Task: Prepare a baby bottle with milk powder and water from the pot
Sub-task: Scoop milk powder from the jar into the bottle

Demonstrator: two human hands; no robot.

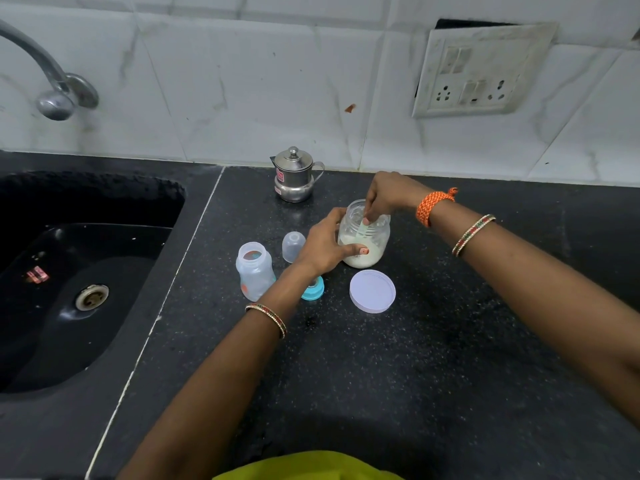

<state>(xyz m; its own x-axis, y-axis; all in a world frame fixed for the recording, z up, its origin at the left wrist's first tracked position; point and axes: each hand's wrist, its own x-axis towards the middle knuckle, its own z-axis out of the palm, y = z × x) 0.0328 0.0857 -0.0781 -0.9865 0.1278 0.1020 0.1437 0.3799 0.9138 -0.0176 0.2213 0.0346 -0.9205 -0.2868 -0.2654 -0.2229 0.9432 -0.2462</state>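
Left hand (pixel 323 245): wrapped around the side of the powder jar (pixel 363 237), steadying it upright, thumb across the front.
Right hand (pixel 384 194): fingers dipped into the jar's open mouth, pinching a pale scoop (pixel 364 227) that reaches down toward the powder.
Powder jar: clear, roughly a third full of white powder, standing mid-worktop.
Jar lid (pixel 372 291): lying flat just in front of the jar, toward the near edge.
Baby bottle (pixel 254 270): open, upright, left of the jar, close to the worktop's sink-side edge.
Bottle cap (pixel 293 246): clear dome, between bottle and jar.
Teal ring (pixel 313 291): partly hidden under the left wrist.
Pot (pixel 295 174): steel, lidded, at the worktop's back edge by the wall.
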